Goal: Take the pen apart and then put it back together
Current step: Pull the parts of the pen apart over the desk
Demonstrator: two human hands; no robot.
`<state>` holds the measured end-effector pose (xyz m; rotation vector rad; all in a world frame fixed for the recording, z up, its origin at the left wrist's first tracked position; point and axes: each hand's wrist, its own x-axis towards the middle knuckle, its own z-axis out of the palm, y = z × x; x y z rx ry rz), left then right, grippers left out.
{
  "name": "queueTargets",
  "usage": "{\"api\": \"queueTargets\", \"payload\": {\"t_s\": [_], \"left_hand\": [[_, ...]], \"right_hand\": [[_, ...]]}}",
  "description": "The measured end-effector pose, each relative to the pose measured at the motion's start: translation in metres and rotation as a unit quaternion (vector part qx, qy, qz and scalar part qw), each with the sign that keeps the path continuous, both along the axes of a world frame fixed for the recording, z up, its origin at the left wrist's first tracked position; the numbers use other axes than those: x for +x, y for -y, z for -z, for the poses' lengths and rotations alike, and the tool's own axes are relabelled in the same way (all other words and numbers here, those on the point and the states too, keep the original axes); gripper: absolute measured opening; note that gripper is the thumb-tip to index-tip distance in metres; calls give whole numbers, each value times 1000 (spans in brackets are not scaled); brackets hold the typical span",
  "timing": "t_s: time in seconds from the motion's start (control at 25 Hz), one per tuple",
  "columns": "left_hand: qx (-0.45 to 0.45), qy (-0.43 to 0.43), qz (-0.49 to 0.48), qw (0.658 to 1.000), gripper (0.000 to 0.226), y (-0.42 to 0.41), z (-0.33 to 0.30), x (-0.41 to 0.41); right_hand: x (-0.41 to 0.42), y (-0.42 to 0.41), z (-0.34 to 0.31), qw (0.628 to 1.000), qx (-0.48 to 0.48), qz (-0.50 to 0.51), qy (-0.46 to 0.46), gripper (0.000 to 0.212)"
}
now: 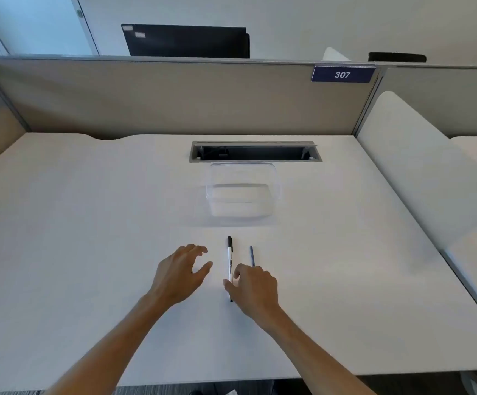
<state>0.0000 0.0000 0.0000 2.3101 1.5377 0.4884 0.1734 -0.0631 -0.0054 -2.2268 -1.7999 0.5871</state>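
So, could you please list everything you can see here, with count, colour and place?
pen: one, white with black cap, on desk between the hands
thin rod: one, dark blue-grey, right of pen
tub: one, clear, behind pen
cable slot: one, grey, at desk's back
desk: one, white
sign: one, blue, reads 307, on partition
monitor: one, black, beyond partition
left hand: open, beside pen
right hand: fingers at pen
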Motion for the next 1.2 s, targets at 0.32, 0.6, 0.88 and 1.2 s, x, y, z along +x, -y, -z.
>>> {"api": "queueTargets", "payload": {"t_s": [0.32,0.6,0.88,1.2], "left_hand": [[-56,-13,4,998,37,15,12,-2],[-55,-35,25,998,38,18,18,-6],[78,-7,74,994,39,16,11,8],[110,27,148,983,29,13,4,36]], "right_hand": [[-10,5,14,1000,13,13,2,26],[-5,7,17,995,60,56,-48,27],[10,9,8,980,124,98,-117,28],[31,11,-2,926,130,136,-326,35]]}}
